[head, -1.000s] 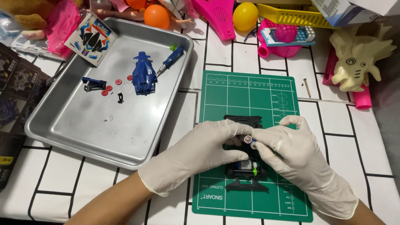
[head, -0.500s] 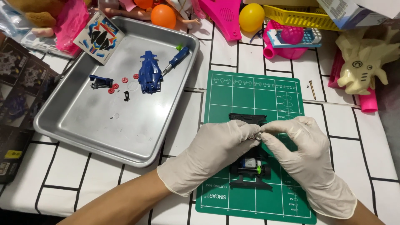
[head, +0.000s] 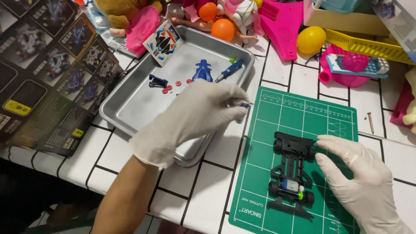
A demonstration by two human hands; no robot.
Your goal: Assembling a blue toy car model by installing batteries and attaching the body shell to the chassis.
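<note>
Toy racing car chassis, black and bare of its shell, lying flat on a green cutting mat at about 4 o'clock in the view, long axis running 12 to 6. Small silver motor with a green clip seated near its 6 o'clock end; black wheels at the corners.

Right hand, in a white glove, resting on the mat at 3 o'clock of the chassis, fingers loosely spread and holding nothing, one fingertip just touching the chassis's upper right corner.

Left hand, also gloved, raised over the near right corner of a metal tray at 10 o'clock of the chassis. Thumb and forefinger pinched narrow on a tiny dark part; too small to tell what kind.

Inside the tray: a blue car shell, a blue screwdriver, a few small red discs, a dark blue piece. Sticker sheet leaning on the tray's far rim. Printed box at 9 o'clock, a loose screw on the white tiled tabletop at 2 o'clock of the mat, bright toys along 12 o'clock.

Judged step: a small piece in the pinch, between tray and chassis. Fitting so small a part would call for a fine, steady pinch and a chassis braced against sliding.
</note>
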